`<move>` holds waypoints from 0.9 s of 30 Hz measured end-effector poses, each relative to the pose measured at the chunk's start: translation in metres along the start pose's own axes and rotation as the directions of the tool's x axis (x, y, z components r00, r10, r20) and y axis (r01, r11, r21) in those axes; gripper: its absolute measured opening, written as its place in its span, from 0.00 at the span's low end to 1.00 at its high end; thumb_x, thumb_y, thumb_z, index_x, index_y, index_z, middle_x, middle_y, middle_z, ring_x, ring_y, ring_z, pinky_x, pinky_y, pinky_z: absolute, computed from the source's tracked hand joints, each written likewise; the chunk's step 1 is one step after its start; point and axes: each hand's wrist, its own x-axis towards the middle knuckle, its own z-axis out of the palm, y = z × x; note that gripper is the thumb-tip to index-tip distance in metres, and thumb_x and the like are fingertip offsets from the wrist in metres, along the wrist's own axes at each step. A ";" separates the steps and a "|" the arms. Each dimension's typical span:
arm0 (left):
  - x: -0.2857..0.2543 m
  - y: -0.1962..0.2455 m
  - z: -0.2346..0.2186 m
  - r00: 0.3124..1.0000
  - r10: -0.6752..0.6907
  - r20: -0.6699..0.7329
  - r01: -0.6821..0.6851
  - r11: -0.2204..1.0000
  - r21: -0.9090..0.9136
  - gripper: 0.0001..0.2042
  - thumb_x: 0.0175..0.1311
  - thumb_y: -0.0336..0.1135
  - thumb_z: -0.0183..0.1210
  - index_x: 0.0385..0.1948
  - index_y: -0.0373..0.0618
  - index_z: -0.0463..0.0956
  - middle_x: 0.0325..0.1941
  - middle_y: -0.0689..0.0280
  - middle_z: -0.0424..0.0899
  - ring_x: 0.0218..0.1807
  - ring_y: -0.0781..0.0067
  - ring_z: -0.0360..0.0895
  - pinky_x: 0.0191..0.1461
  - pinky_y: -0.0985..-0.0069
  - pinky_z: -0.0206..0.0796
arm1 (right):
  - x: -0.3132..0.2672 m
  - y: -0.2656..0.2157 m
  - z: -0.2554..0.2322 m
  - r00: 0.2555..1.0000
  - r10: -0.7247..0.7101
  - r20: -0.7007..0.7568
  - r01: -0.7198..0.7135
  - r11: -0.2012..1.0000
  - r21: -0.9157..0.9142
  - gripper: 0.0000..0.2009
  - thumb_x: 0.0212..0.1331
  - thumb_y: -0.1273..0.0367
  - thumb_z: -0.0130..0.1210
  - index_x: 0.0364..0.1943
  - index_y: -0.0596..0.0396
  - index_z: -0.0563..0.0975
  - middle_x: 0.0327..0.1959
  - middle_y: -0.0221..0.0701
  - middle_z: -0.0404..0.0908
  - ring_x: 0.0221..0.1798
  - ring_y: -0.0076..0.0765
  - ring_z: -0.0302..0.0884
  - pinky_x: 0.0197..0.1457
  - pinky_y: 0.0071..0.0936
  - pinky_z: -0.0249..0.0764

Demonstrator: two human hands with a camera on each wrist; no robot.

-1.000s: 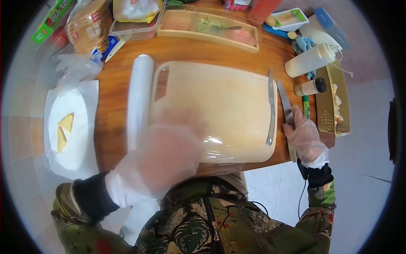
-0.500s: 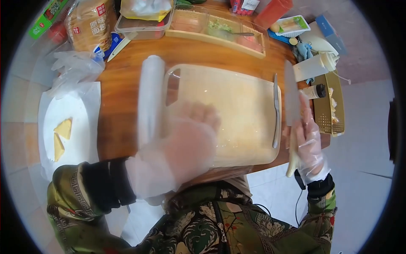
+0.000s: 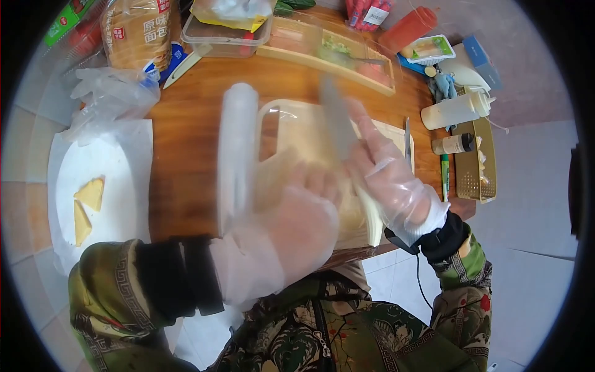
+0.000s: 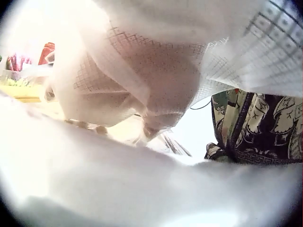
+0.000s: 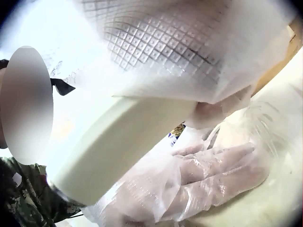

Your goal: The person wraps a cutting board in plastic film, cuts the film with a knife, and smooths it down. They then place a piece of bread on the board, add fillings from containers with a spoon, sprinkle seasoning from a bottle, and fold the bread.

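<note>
Both hands wear clear plastic gloves. In the head view, the left hand lies over the lower left part of the cutting board, blurred. Its fingers look fairly straight in the right wrist view, where the hand rests on wrinkled clear film. The right hand grips a knife by its pale handle, above the board and right of the left hand. The blurred blade points away from the body. In the right wrist view the handle crosses the picture.
A film roll stands along the board's left side. A second knife lies at the right edge. Far left, a white plate bears two yellow triangles. Bread, a wooden tray, squeeze bottle and basket surround the board.
The right hand has taken up the knife from beside the board, raised it and carried it left over the board. The left hand remains over the board while the head view has shifted.
</note>
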 end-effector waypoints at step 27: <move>-0.032 0.000 0.041 0.989 -0.024 0.146 0.081 0.914 -0.398 0.17 0.69 0.27 0.48 0.59 0.37 0.68 0.54 0.49 0.75 0.60 0.53 0.73 0.67 0.67 0.67 | 0.034 0.003 0.043 0.860 -0.501 -0.095 0.411 0.792 -0.451 0.33 0.68 0.72 0.47 0.76 0.62 0.53 0.32 0.44 0.81 0.35 0.39 0.82 0.43 0.33 0.77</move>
